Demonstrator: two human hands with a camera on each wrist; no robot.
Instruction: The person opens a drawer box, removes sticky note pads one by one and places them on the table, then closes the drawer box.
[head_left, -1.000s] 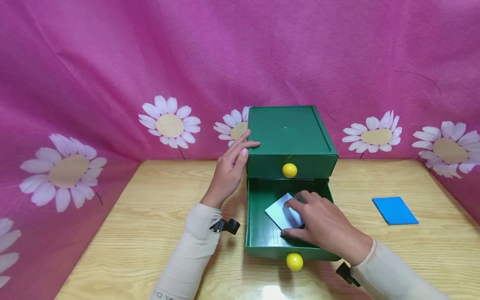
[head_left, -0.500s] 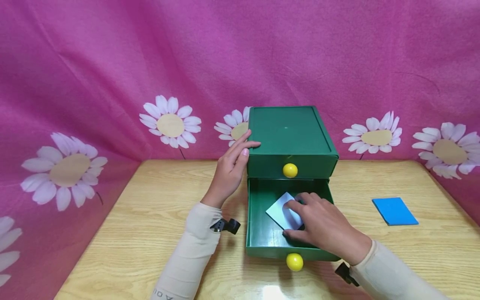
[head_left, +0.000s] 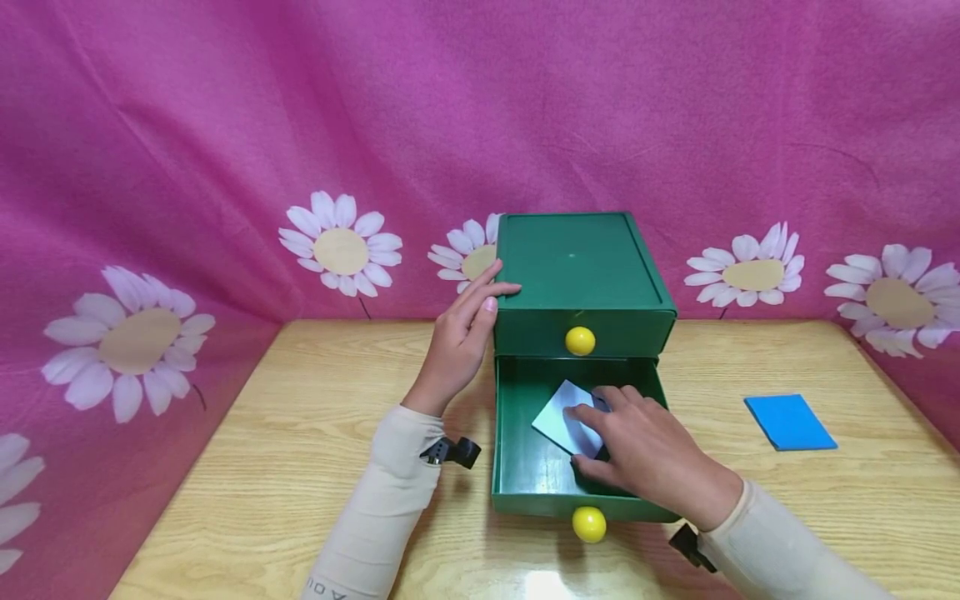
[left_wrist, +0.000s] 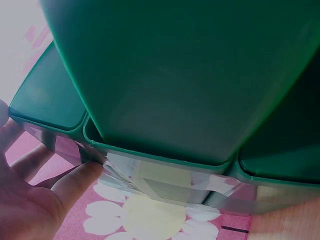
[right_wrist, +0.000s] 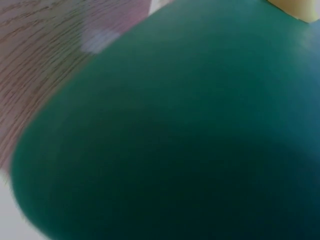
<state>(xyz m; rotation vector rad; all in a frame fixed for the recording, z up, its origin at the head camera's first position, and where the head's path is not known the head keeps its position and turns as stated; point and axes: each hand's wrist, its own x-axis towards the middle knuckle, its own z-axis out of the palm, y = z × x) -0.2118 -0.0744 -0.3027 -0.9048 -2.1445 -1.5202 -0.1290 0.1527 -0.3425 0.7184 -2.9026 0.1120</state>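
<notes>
A green two-drawer box (head_left: pixel 573 258) stands on the table, its top drawer closed and its bottom drawer (head_left: pixel 517 475) pulled out. My left hand (head_left: pixel 453 337) rests against the box's left side, fingertips over the top edge. In the left wrist view the left hand's fingers (left_wrist: pixel 80 182) touch the green wall. Inside the bottom drawer lies a thin pale blue square (head_left: pixel 555 421), set diagonally. My right hand (head_left: pixel 645 437) holds it by opposite edges, thumb at the near edge and index finger on its face. Part of the square is hidden under that hand.
A brighter blue square (head_left: pixel 791 422) lies on the wooden table (head_left: pixel 337 400), right of the box. Yellow round knobs (head_left: pixel 589 524) stick out from the drawer fronts. A pink flowered cloth (head_left: pixel 450 125) hangs behind and at both sides.
The right thumb has drawn in closer to the fingers. The pale blue square has turned slightly, its far corner shifting left. My left hand and the box have stayed in place.
</notes>
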